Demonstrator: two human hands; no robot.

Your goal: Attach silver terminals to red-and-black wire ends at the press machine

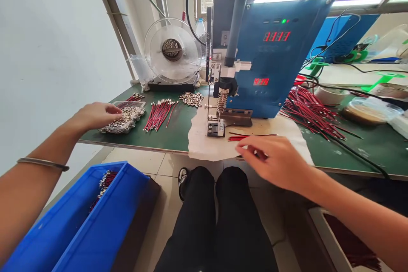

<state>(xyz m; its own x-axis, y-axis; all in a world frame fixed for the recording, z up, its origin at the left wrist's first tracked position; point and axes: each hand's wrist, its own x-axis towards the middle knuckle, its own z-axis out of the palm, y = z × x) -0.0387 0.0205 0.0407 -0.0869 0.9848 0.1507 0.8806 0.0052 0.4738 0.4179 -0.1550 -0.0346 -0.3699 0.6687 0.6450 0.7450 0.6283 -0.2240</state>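
Note:
My left hand [97,115] is over a clear plastic tray heaped with small metal connectors [129,120], its fingers curled together at the pile. Whatever lies between those fingertips is hidden. My right hand [274,159] is in front of the machine, thumb and forefinger pinched; I cannot make out what they hold. Just beyond its fingertips, a few red and black wires [237,137] lie on white paper [204,146]. To their left stands the soldering machine's small metal fixture [216,129], below a spring-wrapped tip [222,101].
Red wires with metal ends [160,114] and loose connectors [191,99] lie left of the blue machine [270,59]. A large wire bundle [312,112] is at right. Behind stands a clear reel [172,70]. A blue bin [105,208] holding wires sits below the table edge.

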